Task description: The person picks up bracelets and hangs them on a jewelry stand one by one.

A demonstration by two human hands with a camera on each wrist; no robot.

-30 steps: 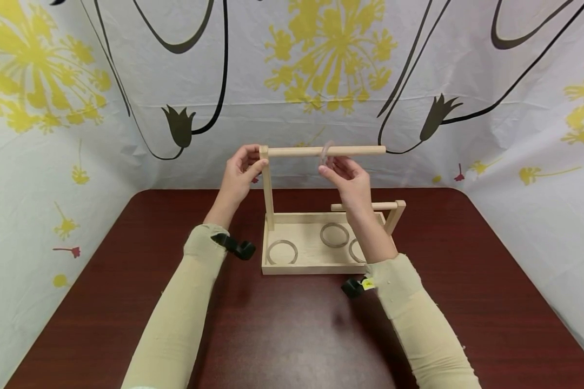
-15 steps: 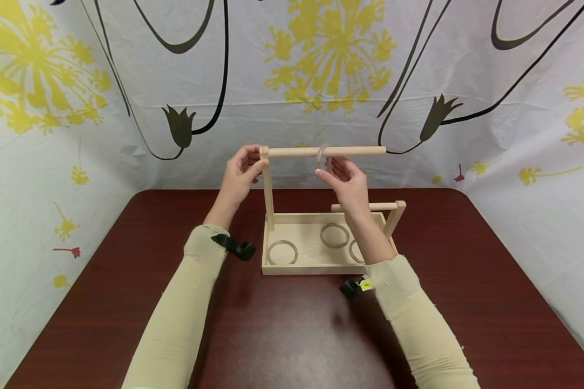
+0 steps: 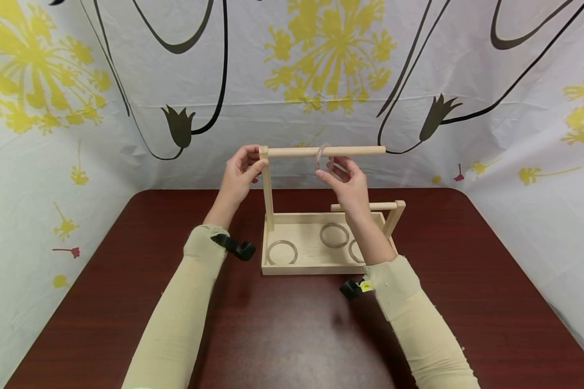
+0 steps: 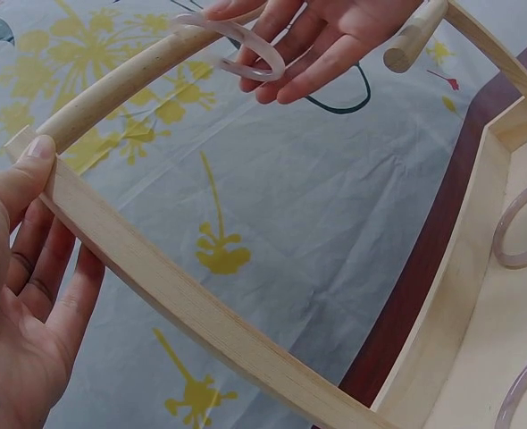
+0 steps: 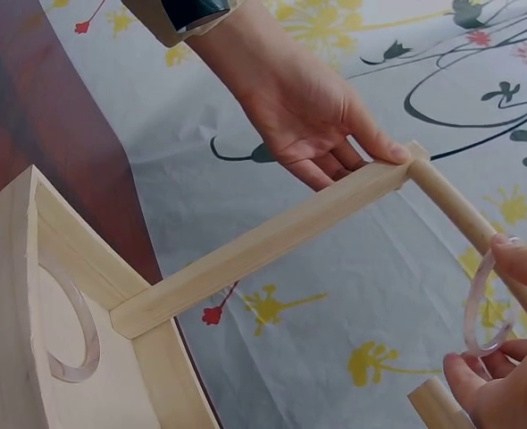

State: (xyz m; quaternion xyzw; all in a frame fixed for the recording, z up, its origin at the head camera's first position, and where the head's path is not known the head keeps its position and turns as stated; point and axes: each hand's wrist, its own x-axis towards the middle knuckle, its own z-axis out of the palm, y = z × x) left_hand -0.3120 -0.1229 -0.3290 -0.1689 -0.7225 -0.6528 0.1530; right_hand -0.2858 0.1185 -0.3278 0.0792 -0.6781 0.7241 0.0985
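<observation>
At the long rod's left end, a left hand grips the post; a slackened hold could let it sway. Mid-rod, a right hand pinches an encircling ring, which a snagged finger could drag off the free right end. Below the rod, the right forearm partly hides another ring in the tray.

Right of the fingers of my right hand, the upper rod ran bare to its end! Left of them, room ran to the post and left hand; below them, the short rod blocked.
</observation>
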